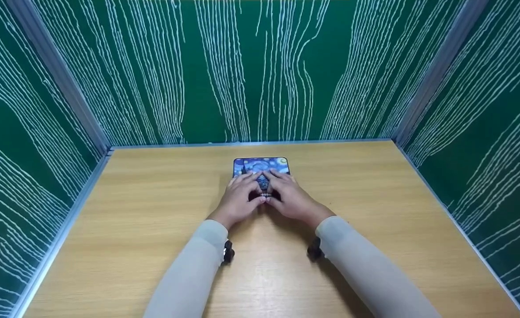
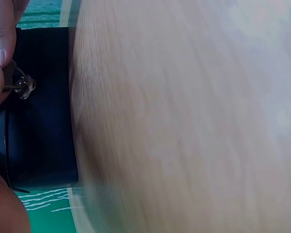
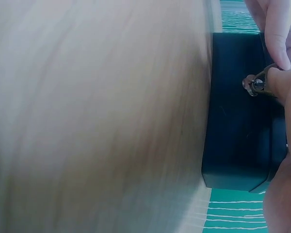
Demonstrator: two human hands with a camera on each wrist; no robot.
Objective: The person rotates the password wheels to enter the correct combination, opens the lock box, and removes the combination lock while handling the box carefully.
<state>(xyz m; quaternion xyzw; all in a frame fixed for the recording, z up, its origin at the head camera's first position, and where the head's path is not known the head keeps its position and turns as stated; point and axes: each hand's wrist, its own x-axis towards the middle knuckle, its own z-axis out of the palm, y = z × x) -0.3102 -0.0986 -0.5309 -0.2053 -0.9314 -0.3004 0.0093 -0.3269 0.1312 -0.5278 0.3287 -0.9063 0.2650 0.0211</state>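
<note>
A dark lidded box [image 1: 260, 164] with a blue starry-night picture on top stands on the table. Its plain front [image 2: 43, 131] carries a small metal fitting [image 3: 254, 84] with a ring and a flat brownish piece like a key's head. My left hand [image 1: 240, 194] grips the box from the left, fingers over the lid and thumb at the front. From the right my right hand [image 1: 293, 194] holds it likewise. Both thumbs meet at the brownish piece and partly cover it. Some fingertips are hidden in the wrist views.
The box rests on a light wooden table [image 1: 167, 190], toward its far edge. Green panels [image 1: 273, 66] with wavy white lines rise at the back and both sides, joined by grey metal posts [image 1: 58, 70]. Dark wrist devices [image 1: 228, 251] show under the pale sleeves [image 1: 189, 269].
</note>
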